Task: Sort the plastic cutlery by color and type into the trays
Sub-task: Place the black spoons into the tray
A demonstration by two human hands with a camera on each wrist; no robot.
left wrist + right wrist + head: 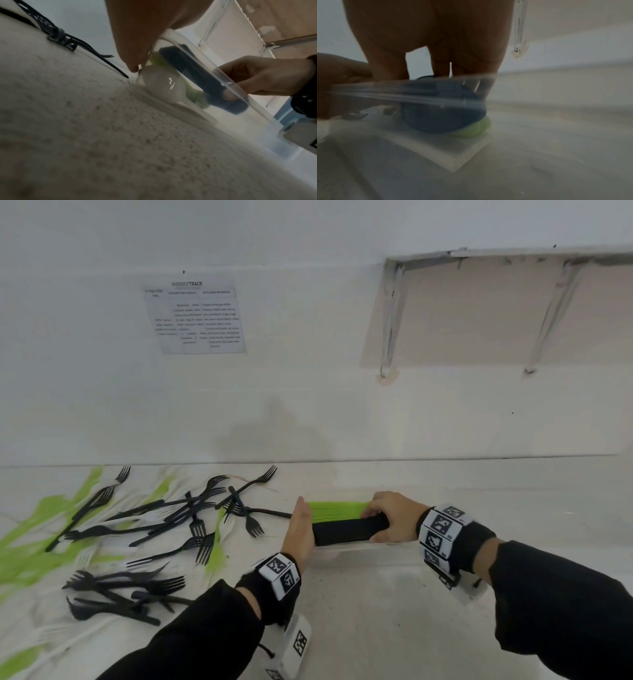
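1. At the near edge of the clear plastic tray, the tabletop is covered with a pale textured cloth, and both black sleeves reach in over it.
2. At the tray's left end, the left hand stands on edge with straight fingers, palm pressed flat against the ends of the stacked cutlery; it grips nothing.
3. At the tray's right end, the right hand has its fingers curled down over the stack of black cutlery, thumb on the near side, holding that stack.
4. Inside the tray the black stack lies lengthwise nearest the person; a stack of green cutlery lies just behind it, touching it.
5. In the left wrist view a white stack shows through the tray wall, in front of the green one. Whether these stacks are spoons or knives I cannot tell.
6. Left of the tray, loose black forks lie tangled on the cloth with green pieces and white pieces.
7. Beyond the tray, on the white wall, hang a printed sheet and shelf brackets.
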